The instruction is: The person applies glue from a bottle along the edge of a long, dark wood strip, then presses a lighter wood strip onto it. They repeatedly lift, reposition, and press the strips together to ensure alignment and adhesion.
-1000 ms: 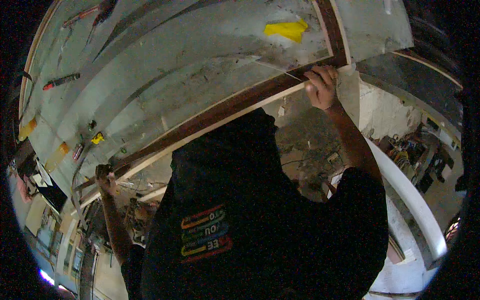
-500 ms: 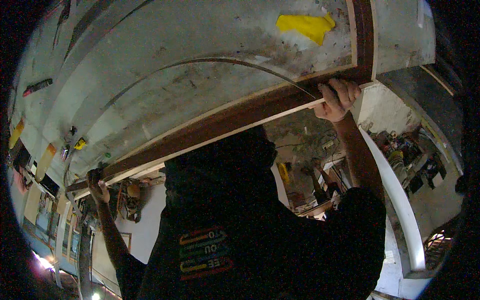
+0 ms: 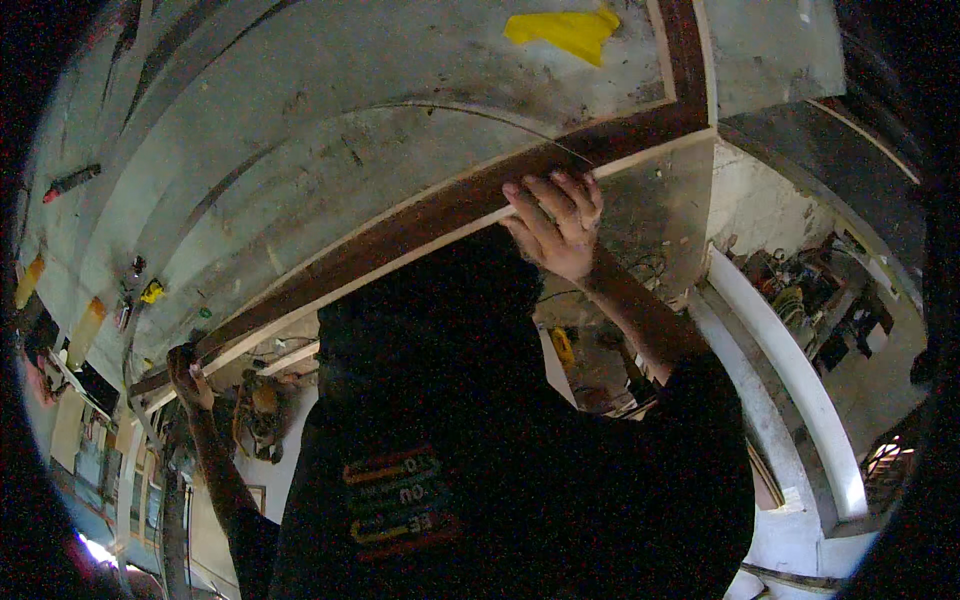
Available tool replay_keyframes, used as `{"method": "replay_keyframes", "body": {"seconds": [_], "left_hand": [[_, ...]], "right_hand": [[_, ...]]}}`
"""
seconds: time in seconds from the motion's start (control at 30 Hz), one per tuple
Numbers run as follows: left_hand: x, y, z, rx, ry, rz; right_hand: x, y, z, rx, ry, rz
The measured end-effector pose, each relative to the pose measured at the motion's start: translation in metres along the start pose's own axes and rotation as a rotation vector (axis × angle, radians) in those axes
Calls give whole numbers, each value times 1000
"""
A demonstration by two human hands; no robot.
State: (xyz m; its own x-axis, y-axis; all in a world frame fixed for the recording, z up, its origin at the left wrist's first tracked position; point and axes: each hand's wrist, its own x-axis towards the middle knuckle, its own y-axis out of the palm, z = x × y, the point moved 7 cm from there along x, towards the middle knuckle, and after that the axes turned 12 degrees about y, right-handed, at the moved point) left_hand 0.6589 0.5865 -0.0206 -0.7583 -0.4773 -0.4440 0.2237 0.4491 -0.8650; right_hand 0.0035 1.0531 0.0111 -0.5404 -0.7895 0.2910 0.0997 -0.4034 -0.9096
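A large grey, scuffed board with a dark brown wooden strip along its near edge fills the upper half of the view. My right hand grips that edge near its right end, fingers curled over the brown strip. My left hand is closed on the same edge far to the left, arm stretched out. My black shirt with a coloured print fills the lower middle and hides what lies below the board's edge.
A patch of yellow tape is stuck on the board near the top. A red pen-like tool and a small yellow object lie at the left. A white curved beam and workshop clutter are at the right.
My right hand has slid leftward and lower along the brown edge. The board's right corner has come further into view. My left hand keeps its grip.
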Motion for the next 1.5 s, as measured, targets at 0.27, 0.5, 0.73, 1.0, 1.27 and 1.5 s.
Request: {"method": "replay_keyframes", "body": {"seconds": [0.27,0.5,0.73,1.0,1.27,1.5], "left_hand": [[16,19,6,-923,-186,-404],[8,18,4,-56,83,-331],[6,10,-26,-47,108,-264],[18,-10,-64,10,25,-174],[27,-22,-70,-27,-21,-194],[25,-24,-79,135,53,-244]], "right_hand": [[13,-5,2,17,9,33],[26,2,8,-18,-27,151],[28,7,0,-109,-74,263],[38,18,92,57,44,264],[19,45,123,-180,-108,342],[26,42,99,-65,-40,283]]}}
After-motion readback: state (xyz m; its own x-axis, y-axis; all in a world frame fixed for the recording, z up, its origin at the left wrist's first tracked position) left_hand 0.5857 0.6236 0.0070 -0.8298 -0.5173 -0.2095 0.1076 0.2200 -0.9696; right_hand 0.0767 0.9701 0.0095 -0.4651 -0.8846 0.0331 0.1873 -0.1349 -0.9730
